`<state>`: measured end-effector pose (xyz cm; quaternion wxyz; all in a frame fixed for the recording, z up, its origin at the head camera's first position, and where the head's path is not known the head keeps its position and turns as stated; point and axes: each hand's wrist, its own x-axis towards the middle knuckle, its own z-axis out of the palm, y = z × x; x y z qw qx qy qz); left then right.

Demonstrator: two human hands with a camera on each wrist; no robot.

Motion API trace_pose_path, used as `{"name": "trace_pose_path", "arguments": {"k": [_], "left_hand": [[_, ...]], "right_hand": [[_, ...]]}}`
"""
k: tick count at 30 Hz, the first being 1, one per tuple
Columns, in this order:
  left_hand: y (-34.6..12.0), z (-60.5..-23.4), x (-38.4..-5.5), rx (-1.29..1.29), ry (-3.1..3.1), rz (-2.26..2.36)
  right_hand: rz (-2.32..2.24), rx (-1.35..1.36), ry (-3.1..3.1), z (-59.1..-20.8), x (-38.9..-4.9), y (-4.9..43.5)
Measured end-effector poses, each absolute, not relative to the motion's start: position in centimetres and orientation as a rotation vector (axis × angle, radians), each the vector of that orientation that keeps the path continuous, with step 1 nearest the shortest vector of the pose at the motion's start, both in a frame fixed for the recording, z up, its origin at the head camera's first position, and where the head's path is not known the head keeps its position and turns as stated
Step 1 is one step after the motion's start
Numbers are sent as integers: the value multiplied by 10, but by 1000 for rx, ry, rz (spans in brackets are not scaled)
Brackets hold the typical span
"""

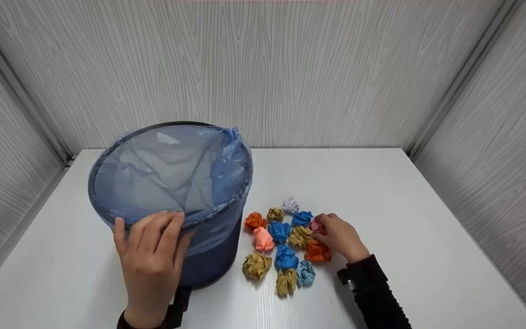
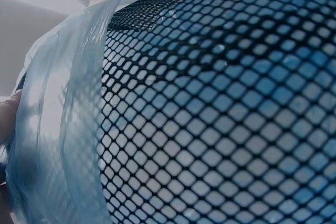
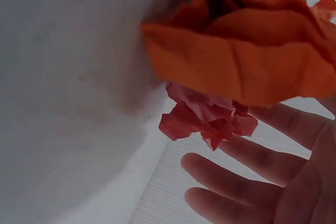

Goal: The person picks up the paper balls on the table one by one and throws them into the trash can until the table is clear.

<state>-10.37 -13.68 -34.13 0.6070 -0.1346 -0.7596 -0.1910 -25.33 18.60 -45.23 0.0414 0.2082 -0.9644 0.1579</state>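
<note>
A dark mesh wastebasket (image 2: pixel 210 108), lined with a translucent blue plastic bag (image 1: pixel 167 169), leans towards me on the left in the head view. My left hand (image 1: pixel 153 256) grips its near rim, the fingers hooked over the bag's folded edge. On the right, my right hand (image 1: pixel 343 237) reaches to a pink crumpled paper ball (image 1: pixel 318 225). Its fingers (image 3: pixel 257 156) look fairly straight in the right wrist view and meet the pink ball (image 3: pixel 207 116); the thumb is hidden there. An orange paper ball (image 1: pixel 318 251) sits just nearer, filling the top of that view.
Several more crumpled paper balls lie together right of the wastebasket: blue (image 1: pixel 286 257), brown (image 1: pixel 257 266), salmon (image 1: pixel 263 239), light blue (image 1: pixel 306 273) and white (image 1: pixel 290 205). All rest on a white table (image 1: pixel 409 205), with wood-grain panels (image 1: pixel 263 73) at the back and sides.
</note>
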Motion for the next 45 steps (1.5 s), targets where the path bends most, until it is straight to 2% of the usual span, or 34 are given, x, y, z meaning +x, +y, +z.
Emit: {"name": "trace_pose_path", "arguments": {"k": [17,24,30,37,39,45], "left_hand": [[-135,-345,-104,-315,-1760,-465],[-133,-346,-105,-310,-1774,-466],[-133,-345,-104,-311,-1784,-458],[-131,-346,-105,-317,-1788,-462],[-132,-346,-105,-319,-1786,-464],[-132,-346,-107,-324,-1788,-464]], "right_hand": [[545,623,-2780,-432,-246,190],[677,612,-2377,-384,-221,181],[867,715,-1974,-332,-185,149],[960,963,-1672,-297,-186,109],[994,1024,-1630,-274,-180,89],[1034,1159,-1664,-263,-196,46]]}}
